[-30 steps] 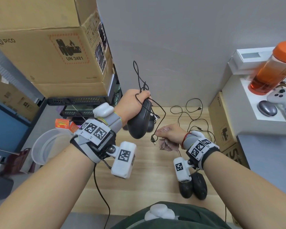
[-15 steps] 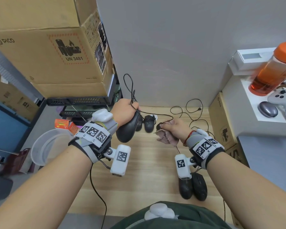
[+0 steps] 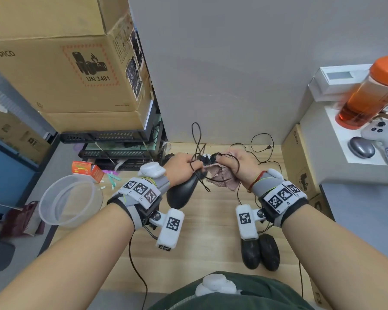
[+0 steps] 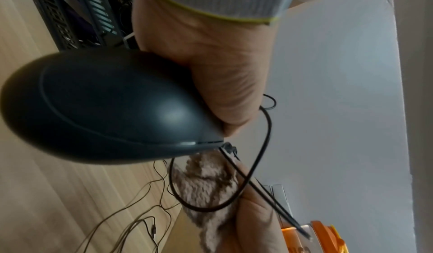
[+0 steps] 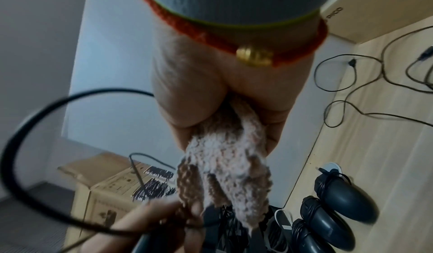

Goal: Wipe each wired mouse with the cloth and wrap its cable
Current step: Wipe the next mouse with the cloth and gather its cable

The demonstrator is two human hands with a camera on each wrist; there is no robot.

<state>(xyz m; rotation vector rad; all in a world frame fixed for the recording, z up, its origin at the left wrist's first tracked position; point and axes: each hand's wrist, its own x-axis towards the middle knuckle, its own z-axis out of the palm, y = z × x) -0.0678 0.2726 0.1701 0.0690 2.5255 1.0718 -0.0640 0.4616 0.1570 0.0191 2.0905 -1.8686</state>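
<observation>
Mouse gripped in left hand, cable — cloth — in right hand

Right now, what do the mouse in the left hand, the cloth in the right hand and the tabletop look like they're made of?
Mouse: smooth dark plastic, satin finish; it carries a soft highlight and a moulded seam.
Cloth: fluffy pinkish-brown textile, probably microfibre or terry; looped pile shows.
Tabletop: pale wood grain, matte; solid wood or laminate can't be told.
</observation>
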